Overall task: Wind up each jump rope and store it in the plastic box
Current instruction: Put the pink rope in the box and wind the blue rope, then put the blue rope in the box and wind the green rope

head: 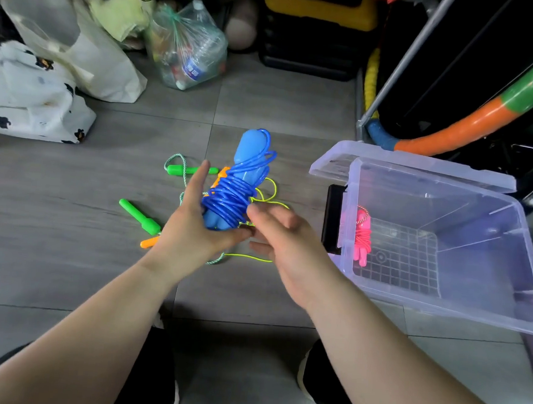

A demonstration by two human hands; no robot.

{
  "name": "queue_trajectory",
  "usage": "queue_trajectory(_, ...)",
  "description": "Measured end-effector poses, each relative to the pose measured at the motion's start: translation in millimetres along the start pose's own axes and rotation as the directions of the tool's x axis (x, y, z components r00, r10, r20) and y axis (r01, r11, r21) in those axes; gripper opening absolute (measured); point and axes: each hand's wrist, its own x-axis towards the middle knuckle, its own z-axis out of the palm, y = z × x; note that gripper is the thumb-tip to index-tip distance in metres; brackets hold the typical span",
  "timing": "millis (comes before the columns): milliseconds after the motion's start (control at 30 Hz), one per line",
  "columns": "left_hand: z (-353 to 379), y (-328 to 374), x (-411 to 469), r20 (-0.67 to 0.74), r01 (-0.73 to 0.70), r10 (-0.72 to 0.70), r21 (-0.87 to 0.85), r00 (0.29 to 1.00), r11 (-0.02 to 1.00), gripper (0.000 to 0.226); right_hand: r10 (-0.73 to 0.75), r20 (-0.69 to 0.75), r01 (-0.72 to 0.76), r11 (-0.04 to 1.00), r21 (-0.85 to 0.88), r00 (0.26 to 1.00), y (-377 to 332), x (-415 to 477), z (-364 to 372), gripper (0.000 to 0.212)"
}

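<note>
Blue jump rope wound up in my left hand, box open at my right

My left hand (195,225) grips the lower end of the blue jump rope (238,187), thumb tucked under its handles, the cord coiled thick round their middle. My right hand (284,243) sits against the coils, fingers curled but blurred, so I cannot tell whether it pinches the cord. Beneath lie a green-handled rope (139,217) and a yellow cord (246,256), loose on the floor (72,190). The plastic box (471,301) holds a wound pink jump rope (363,236). Farther back stands a bag of bottles (187,47)
</note>
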Motion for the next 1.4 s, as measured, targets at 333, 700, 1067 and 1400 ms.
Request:
queue_trajectory(333, 46, 6, -1, 0.175, -0.135, 0.107, 0.158, 0.979, 0.978, 0.103, -0.12, -0.296, 0.135, 0.99, 0.032, 0.948, 5, 8, -18, 0.029)
queue_trajectory(700, 99, 4, 1, 0.195, 0.061, -0.029, -0.158, 0.98, 0.986, 0.09, -0.134, -0.451, 0.158, 0.987, 0.016, 0.882, -20, 9, -83, 0.016)
queue_trajectory(1067, 173, -26, 69, 0.314, -0.124, -0.034, 0.471, 0.949, 0.873, 0.053, 0.205, -0.6, -0.4, 0.892, -0.21, 0.773, 51, 72, -273, 0.02)
queue_trajectory(1400, 244, -100, 117, 0.322, -0.52, 0.411, 0.455, 0.853, 0.723, 0.058, 0.161, -0.571, -0.501, 0.7, -0.51, 0.805, 140, 189, -336, 0.018)
